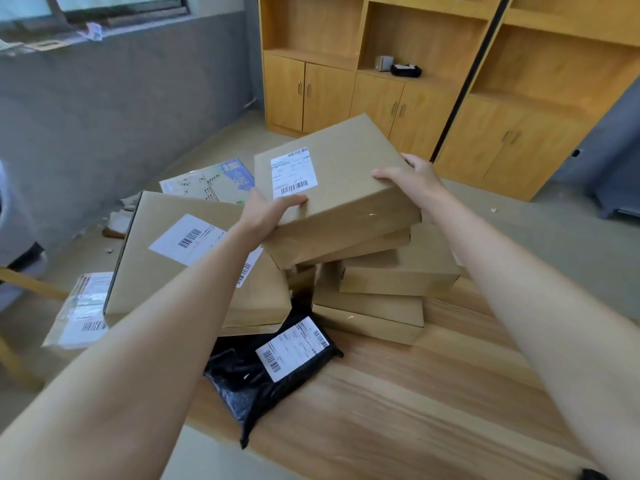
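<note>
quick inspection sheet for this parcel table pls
surface: wooden table, light grain, parcels crowd its left and far side
job's things: labelled top box, tilted over a stack of plain boxes
clutter: large flat box, black mailer bag, clear mailer at far left
hands: left hand and right hand grip the top box at opposite edges
cables: nothing seen
surroundings: wooden cabinets, grey wall, flattened carton on the floor

The top box sits on the box stack, with the wide box left and the mailer bag in front.
</note>
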Motion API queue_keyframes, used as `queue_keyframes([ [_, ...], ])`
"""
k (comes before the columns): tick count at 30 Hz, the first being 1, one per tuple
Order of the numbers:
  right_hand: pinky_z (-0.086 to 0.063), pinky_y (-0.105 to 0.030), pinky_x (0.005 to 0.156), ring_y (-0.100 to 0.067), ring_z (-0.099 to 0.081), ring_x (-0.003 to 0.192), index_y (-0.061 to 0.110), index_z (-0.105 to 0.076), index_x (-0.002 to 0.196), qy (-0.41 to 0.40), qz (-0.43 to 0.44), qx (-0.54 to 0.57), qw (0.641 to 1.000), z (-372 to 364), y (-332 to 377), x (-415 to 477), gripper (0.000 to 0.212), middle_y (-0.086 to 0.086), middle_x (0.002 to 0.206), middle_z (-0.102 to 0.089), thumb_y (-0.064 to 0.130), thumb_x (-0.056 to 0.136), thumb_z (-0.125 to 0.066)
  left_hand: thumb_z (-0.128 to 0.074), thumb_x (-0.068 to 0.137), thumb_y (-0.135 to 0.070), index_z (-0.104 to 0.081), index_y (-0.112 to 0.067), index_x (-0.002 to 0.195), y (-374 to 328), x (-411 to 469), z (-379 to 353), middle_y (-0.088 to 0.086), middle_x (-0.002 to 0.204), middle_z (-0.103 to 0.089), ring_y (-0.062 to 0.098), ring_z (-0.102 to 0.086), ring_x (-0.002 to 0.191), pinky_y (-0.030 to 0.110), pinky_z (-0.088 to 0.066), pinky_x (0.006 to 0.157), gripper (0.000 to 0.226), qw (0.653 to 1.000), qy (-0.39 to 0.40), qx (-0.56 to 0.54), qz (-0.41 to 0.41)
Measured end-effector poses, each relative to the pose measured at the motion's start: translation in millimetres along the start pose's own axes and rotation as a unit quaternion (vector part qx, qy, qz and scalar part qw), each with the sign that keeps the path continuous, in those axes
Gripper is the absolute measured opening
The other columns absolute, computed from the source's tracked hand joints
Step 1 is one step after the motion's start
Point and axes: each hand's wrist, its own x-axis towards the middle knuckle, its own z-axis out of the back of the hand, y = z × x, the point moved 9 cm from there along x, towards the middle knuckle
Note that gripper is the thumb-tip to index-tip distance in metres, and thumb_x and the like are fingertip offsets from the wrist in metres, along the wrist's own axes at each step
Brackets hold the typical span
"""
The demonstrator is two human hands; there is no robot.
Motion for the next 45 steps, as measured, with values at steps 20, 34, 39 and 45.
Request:
queue_keyframes([
  [20, -0.052, -0.036, 0.086, -0.018, -0.06, 0.104, 0.021, -0.039, 0.141, -0.103, -0.007, 0.111, 0.989, 204.1, -107.1, -129.1, 0.082, 0.0, 0.124, -0.055, 0.038, 0.073, -0.08, -0.083, 0.064, -0.041, -0.039, -0.022, 0.121, -71.5, -127.0, -166.9, -0.003, 0.116, -0.054, 0.013, -0.059, 0.099, 0.023, -0.053, 0.067, 0.075, 0.995, 0.063, 0.034, -0.067],
  [34, -0.052, -0.026, 0.084, -0.007, -0.062, 0.104, 0.023, -0.038, 0.137, -0.06, -0.116, 0.12, 0.984, 244.9, -270.7, -209.8, 0.088, 0.009, 0.125, -0.059, 0.035, 0.065, -0.087, -0.085, 0.065, -0.037, -0.018, -0.014, 0.147, 7.5, -179.8, -293.4, 0.001, 0.142, -0.033, 0.016, -0.039, 0.129, 0.028, -0.038, 0.102, 0.109, 0.979, 0.134, 0.136, -0.069],
  [39, -0.044, -0.018, 0.073, -0.005, -0.056, 0.102, 0.021, -0.038, 0.136, -0.037, -0.162, 0.093, 0.982, 222.5, -316.8, -216.1, 0.084, 0.011, 0.125, -0.056, 0.032, 0.068, -0.086, -0.086, 0.064, -0.039, -0.008, -0.015, 0.151, 45.1, -186.9, -302.3, 0.0, 0.145, -0.026, 0.015, -0.032, 0.134, 0.026, -0.033, 0.105, 0.119, 0.973, 0.136, 0.177, -0.062],
  [45, -0.04, -0.031, 0.103, -0.011, -0.047, 0.123, 0.021, -0.022, 0.147, -0.061, -0.196, 0.119, 0.971, 199.8, -366.7, -216.5, 0.11, 0.01, 0.136, -0.042, 0.034, 0.06, -0.089, -0.088, 0.059, -0.037, -0.005, -0.016, 0.151, 75.9, -186.3, -310.8, -0.002, 0.144, -0.02, 0.014, -0.029, 0.136, 0.038, -0.033, 0.112, 0.126, 0.966, 0.136, 0.209, -0.072],
])
